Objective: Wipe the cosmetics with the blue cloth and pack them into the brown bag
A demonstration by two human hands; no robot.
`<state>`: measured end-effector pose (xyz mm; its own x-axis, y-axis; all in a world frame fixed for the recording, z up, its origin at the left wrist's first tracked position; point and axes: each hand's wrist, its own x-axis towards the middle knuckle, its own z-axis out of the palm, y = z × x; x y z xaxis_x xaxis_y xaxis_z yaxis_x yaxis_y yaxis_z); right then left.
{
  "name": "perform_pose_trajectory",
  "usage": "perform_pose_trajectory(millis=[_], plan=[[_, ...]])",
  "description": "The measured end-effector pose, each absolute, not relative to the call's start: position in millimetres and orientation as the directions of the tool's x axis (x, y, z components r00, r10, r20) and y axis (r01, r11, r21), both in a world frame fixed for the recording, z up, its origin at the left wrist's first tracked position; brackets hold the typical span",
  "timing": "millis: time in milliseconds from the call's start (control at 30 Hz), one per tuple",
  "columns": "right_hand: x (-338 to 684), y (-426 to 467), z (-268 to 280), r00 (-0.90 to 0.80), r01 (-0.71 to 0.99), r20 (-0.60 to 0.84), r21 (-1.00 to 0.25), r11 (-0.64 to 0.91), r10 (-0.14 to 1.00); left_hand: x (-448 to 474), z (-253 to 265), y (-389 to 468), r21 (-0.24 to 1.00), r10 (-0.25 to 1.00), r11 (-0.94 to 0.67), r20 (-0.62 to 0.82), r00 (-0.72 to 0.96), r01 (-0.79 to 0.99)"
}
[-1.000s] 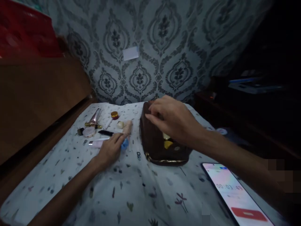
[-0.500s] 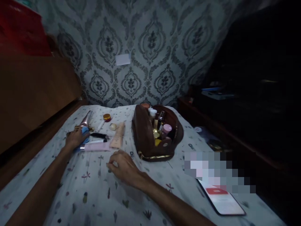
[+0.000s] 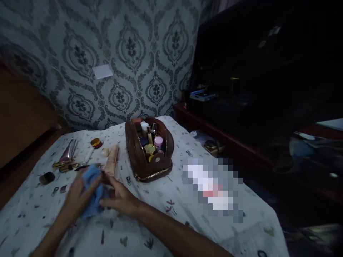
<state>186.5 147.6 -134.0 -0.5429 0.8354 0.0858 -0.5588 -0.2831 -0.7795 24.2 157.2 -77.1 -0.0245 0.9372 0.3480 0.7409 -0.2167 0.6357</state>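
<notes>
My left hand (image 3: 76, 198) is closed around a crumpled blue cloth (image 3: 92, 189), held over the bed. Close against the cloth, my right hand (image 3: 122, 200) has its fingers bent around something dark that blur and the cloth mostly hide. Just beyond the hands lies a peach squeeze tube (image 3: 112, 160), with a small cream-coloured round item (image 3: 105, 152) and a red jar with a gold lid (image 3: 96, 143) behind it. Further left are a shiny pinkish tube (image 3: 68, 151) and a dark rounded item (image 3: 47, 177). A brown cosmetic bag (image 3: 136, 153) stands unzipped to the right, filled with several bottles and jars.
A patterned white sheet (image 3: 150, 235) covers the bed. A pixelated patch hides the phone's place at right. The dark red shelf edge (image 3: 193, 119) and a large black screen (image 3: 241, 71) border the right side; a brown wooden panel (image 3: 24, 117) stands left.
My view has turned right. My left hand has lifted the blue cloth away from the laid-out cosmetics and towards me. My right hand has moved left to meet it.
</notes>
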Motion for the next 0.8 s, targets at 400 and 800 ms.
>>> perform_pose_trajectory(millis=[400, 800], plan=[[196, 155, -134, -0.473, -0.616, -0.008, -0.712, -0.336, 0.881, 43, -90, 179, 0.692, 0.919, -0.246, 0.388, -0.063, 0.679], [195, 169, -141, -0.535, -0.581, -0.102, -0.676, -0.454, 0.838, 64, -97, 165, 0.995, 0.981, -0.051, 0.066, -0.185, 0.086]])
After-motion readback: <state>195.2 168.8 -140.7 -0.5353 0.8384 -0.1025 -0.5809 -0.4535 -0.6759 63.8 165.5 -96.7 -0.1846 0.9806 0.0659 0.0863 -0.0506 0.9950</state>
